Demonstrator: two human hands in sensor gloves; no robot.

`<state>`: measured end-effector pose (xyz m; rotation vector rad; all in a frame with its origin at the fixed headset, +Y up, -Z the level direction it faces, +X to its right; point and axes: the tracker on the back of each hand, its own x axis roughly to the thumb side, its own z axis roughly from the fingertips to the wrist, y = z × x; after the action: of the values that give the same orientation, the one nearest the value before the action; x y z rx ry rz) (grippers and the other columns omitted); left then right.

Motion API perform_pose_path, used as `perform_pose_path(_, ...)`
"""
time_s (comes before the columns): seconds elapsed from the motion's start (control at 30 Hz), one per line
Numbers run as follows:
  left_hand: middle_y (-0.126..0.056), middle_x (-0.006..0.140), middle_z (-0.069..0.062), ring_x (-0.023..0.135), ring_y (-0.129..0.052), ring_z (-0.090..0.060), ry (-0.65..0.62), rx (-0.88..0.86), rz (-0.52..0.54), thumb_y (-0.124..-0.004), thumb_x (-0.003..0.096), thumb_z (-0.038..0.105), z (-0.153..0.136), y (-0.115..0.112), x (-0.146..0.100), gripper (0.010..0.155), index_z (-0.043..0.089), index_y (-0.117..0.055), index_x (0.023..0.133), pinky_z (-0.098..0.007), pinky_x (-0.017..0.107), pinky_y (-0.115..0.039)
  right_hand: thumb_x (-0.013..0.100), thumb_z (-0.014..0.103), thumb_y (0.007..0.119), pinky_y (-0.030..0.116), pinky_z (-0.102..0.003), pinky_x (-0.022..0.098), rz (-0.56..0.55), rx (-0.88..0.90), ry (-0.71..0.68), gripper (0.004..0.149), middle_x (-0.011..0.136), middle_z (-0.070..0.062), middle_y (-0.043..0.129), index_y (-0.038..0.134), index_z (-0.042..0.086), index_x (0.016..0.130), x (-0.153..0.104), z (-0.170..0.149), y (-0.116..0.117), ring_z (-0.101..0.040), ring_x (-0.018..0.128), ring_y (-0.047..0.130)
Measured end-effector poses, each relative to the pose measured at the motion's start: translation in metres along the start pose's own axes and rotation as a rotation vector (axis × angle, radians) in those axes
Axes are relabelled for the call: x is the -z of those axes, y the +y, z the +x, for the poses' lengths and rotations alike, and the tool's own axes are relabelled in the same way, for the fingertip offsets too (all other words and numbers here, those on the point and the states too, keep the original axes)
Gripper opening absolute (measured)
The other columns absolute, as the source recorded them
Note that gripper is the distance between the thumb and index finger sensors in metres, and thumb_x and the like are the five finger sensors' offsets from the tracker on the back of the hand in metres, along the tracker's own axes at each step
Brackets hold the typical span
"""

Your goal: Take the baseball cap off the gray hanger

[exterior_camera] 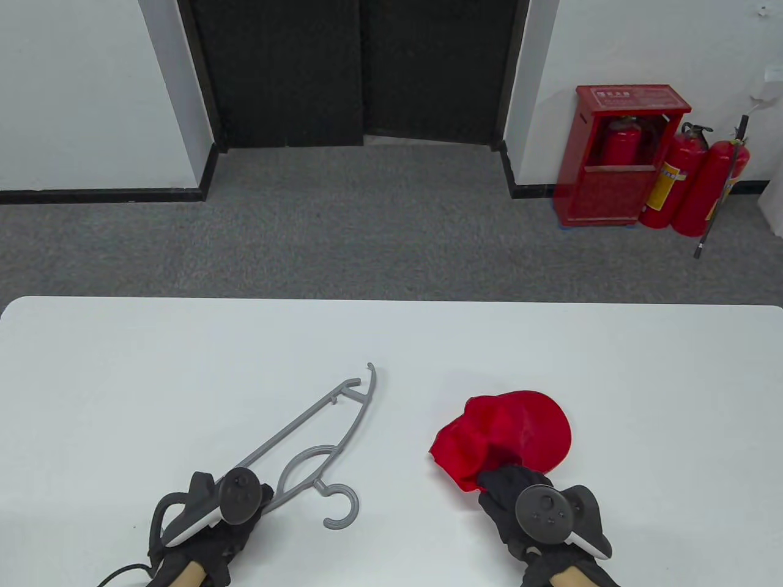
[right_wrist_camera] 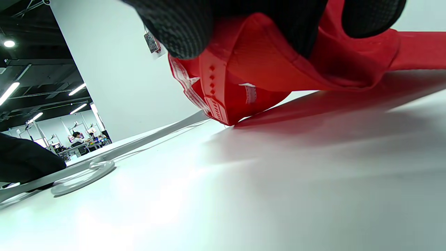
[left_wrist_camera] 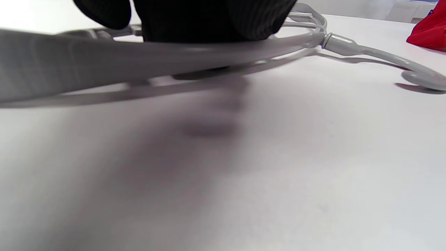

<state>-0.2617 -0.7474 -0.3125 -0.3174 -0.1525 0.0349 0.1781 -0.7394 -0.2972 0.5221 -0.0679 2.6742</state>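
A gray plastic hanger [exterior_camera: 318,431] lies flat on the white table [exterior_camera: 122,379], hook toward me. My left hand [exterior_camera: 244,498] grips its near end; in the left wrist view the hanger [left_wrist_camera: 334,43] runs under my gloved fingers [left_wrist_camera: 209,19]. A red baseball cap [exterior_camera: 508,434] lies crumpled on the table to the right, well apart from the hanger. My right hand [exterior_camera: 504,483] grips the cap's near edge. In the right wrist view my fingers [right_wrist_camera: 181,28] pinch the cap [right_wrist_camera: 264,69] at its back strap, the cap touching the table.
Beyond the table's far edge is gray carpet, a dark door, and a red extinguisher cabinet [exterior_camera: 624,153] with extinguishers at the back right. White table surface lies around the hanger and cap.
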Motion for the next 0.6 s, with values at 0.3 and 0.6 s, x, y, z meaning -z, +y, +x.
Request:
perform_pose_path(0.3, -0.086, 0.107, -0.003, 0.085, -0.095, -0.031, -0.002, -0.072, 0.121, -0.075, 0.0585, 0.036, -0.005, 0.026, -0.013, 0.048, 0.034, -0.075, 0.107, -0.065, 0.072, -0.063, 0.056, 0.031, 0.077, 0.059, -0.077, 0.063, 0.050, 0.013, 0.030, 0.043, 0.098, -0.019, 0.084, 0.080, 0.015, 0.095, 0.000, 0.000, 0.000, -0.044, 0.094, 0.077)
perform_pose_path(0.6, -0.086, 0.108, -0.004, 0.086, -0.094, -0.032, -0.017, -0.123, 0.183, -0.074, 0.0588, 0.036, -0.006, 0.043, -0.029, 0.048, 0.034, -0.076, 0.107, -0.065, 0.073, -0.062, 0.056, 0.034, 0.077, 0.060, -0.076, 0.063, 0.137, 0.038, 0.067, 0.045, 0.099, -0.020, 0.084, 0.080, 0.015, 0.096, 0.001, -0.002, 0.000, -0.046, 0.092, 0.079)
